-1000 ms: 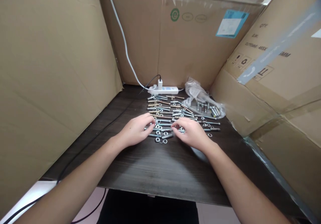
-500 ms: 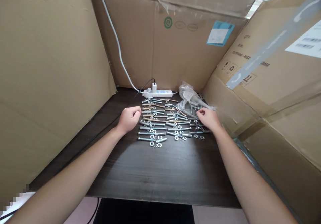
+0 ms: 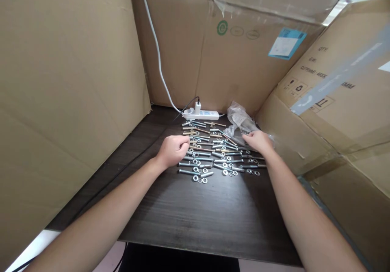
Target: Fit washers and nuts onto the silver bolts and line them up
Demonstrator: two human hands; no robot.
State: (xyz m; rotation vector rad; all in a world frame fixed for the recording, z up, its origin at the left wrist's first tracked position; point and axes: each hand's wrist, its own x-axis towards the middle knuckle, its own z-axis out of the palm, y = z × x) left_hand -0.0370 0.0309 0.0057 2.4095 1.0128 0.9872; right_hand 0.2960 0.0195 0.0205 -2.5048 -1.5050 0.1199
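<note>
My left hand [image 3: 173, 151] is closed in a fist at the left end of the bolt rows, hiding some of the hardware there. Whatever it may contain is hidden. Silvery and brassy bolts [image 3: 189, 172] lie in rows on the dark table, with nuts [image 3: 195, 178] and washers [image 3: 204, 180] among them. My right hand [image 3: 258, 141] is at the near edge of a crumpled clear plastic bag [image 3: 239, 115], thumb and fingertips drawn together. What these fingers pinch, if anything, is too small to tell.
A white power strip [image 3: 202, 114] with a plugged-in adapter [image 3: 198, 107] stands at the back, fed by a white cable [image 3: 158, 52]. A black cable [image 3: 122, 166] runs across the left side. Cardboard walls [image 3: 73, 60] enclose the table [image 3: 195, 215] on three sides.
The view has shifted, so the scene sits farther right. My left fist has come slightly closer to the bolts. My right hand has moved slightly left relative to the bag, its fingers still together.
</note>
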